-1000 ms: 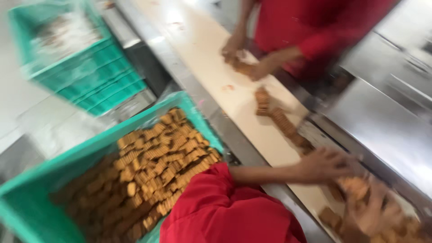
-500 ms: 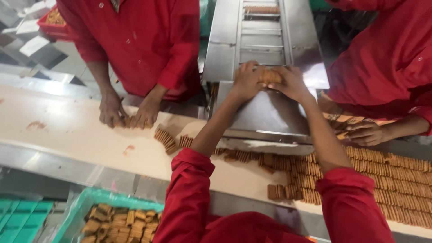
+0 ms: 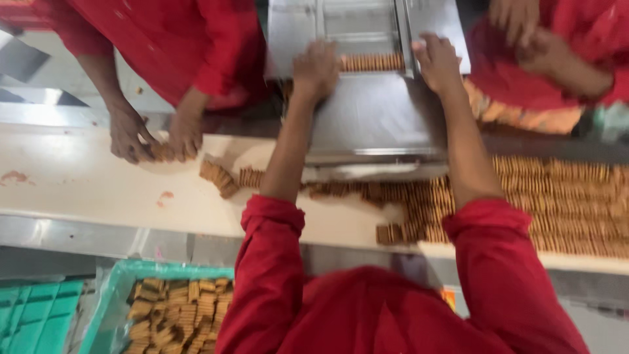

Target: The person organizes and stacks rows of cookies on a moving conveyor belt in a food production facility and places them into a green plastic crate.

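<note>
Hands, left (image 3: 316,69) and right (image 3: 437,62), grip ends of a biscuit row (image 3: 371,62) in a steel chute (image 3: 367,111).

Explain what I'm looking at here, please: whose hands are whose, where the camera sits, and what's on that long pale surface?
The camera is worn on a person's head and looks down, so the two red sleeves at the bottom are that person's own arms. Their left hand and right hand reach forward to either end of a short row of biscuits lying in a metal chute; they seem to press it between them, though blur hides the exact grip. Below runs a pale conveyor belt carrying many brown biscuits on the belt, packed in rows at the right. A green crate at lower left holds loose biscuits. Other workers in red stand opposite: one pair of co-worker's hands gathers biscuits at the left, another person is at upper right.
</note>
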